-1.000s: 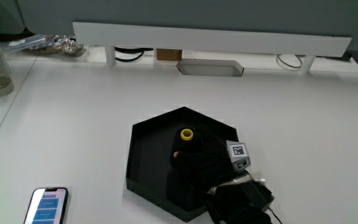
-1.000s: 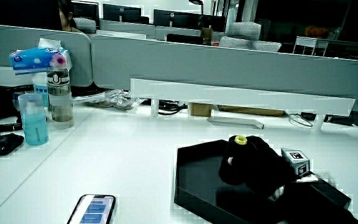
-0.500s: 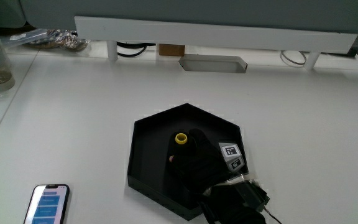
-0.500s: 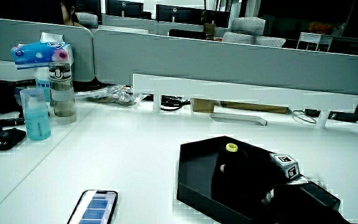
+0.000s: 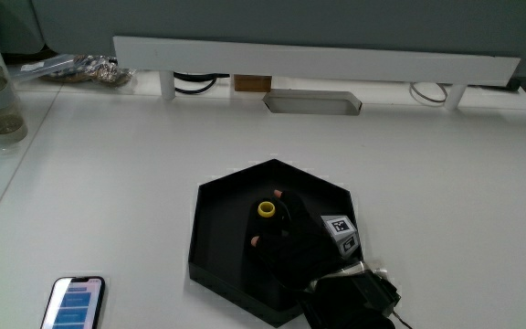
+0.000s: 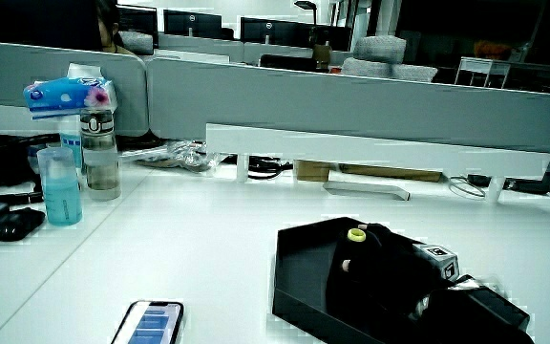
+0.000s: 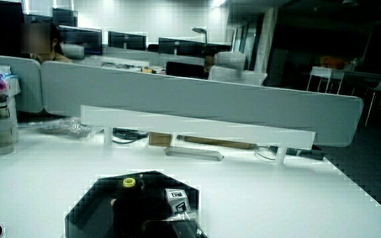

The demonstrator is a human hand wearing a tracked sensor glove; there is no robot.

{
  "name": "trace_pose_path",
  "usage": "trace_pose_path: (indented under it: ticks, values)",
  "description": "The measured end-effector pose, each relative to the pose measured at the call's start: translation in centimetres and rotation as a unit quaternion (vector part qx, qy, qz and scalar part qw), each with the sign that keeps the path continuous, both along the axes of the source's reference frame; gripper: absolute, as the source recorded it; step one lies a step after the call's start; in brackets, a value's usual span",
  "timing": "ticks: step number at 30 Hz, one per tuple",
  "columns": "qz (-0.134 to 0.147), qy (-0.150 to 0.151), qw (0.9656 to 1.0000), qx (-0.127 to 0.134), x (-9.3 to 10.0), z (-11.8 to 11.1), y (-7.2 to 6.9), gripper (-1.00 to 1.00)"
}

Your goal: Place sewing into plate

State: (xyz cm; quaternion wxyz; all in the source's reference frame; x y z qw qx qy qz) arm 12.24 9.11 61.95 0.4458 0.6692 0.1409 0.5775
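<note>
Nearest the person, a phone [image 5: 72, 302] lay at the worktop [image 5: 108, 174] edge, well apart from the black hexagonal plate [image 5: 210, 239]. Inside the plate, the gloved hand [image 5: 290, 242] rested low, its patterned cube [image 5: 341, 228] over the plate's rim; the fingers were clenched around a dark sewing spool [image 5: 268, 228] with a yellow core, which was already within the plate's walls and appeared close to or on its floor, as in a side view [image 6: 356, 250]. Judged from this, the main risk was that the spool, if released tilted, could roll across the flat floor toward the low rim, or be dragged along if the glove snagged its thread while lifting away. Open worktop surrounded the plate on every side, giving free room for withdrawal. Farther off stood a blue bottle [image 6: 59, 184] and a clear bottle [image 6: 99, 158], then the white shelf [image 5: 318, 59] along the partition.
</note>
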Motion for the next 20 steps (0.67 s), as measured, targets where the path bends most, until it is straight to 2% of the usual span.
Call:
trace_pose_path:
  ticks: [2, 3, 4, 5, 8, 9, 11, 15, 16, 17, 20]
  values:
    - [0.003, -0.013, 0.9999, 0.01, 0.2, -0.1, 0.0, -1.0]
    - [0.011, -0.013, 0.9994, 0.031, 0.4, -0.3, 0.0, -1.0]
    - [0.019, -0.022, 0.999, 0.035, 0.6, -0.5, 0.0, -1.0]
    - [0.027, -0.074, 0.9969, 0.008, 0.6, -1.3, 0.0, -1.0]
    - [0.041, -0.091, 0.9944, 0.037, 1.7, -2.2, 0.1, -1.0]
    - [0.049, -0.082, 0.9944, 0.045, 2.1, -2.4, 0.4, -1.0]
    - [0.064, -0.089, 0.9923, 0.058, 2.6, -2.6, 0.7, -1.0]
    - [0.077, -0.08, 0.9921, 0.059, 4.0, -3.0, 2.0, -1.0]
    - [0.084, -0.069, 0.9925, 0.056, 4.5, -3.0, 2.4, -1.0]
    - [0.094, -0.07, 0.9911, 0.063, 5.0, -2.6, 2.8, -1.0]
    - [0.101, -0.072, 0.9899, 0.069, 5.7, -1.8, 3.5, -1.0]
